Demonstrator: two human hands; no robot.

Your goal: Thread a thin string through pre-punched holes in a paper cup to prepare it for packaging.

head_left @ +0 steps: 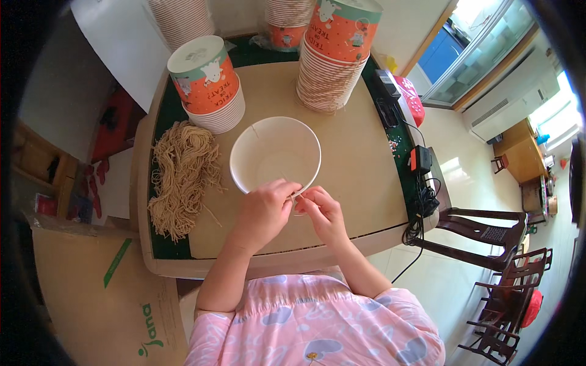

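Observation:
A white paper bucket (274,149) stands with its mouth up on the table in front of me. My left hand (268,208) is closed at its near rim, fingertips at the edge. Just beside it my right hand (323,213) pinches what looks like a thin piece of string at the same spot; the fingers hide most of it. A short strand shows at the far rim of the bucket. To the left lies a loose bundle of tan string (185,177), with a few ends trailing onto the brown board.
Stacked orange and green paper buckets stand at the back left (207,85) and back right (332,61). Black adapters and cables (421,195) run along the table's right edge. A cardboard box (104,293) is at the lower left, a dark wooden chair (482,235) to the right.

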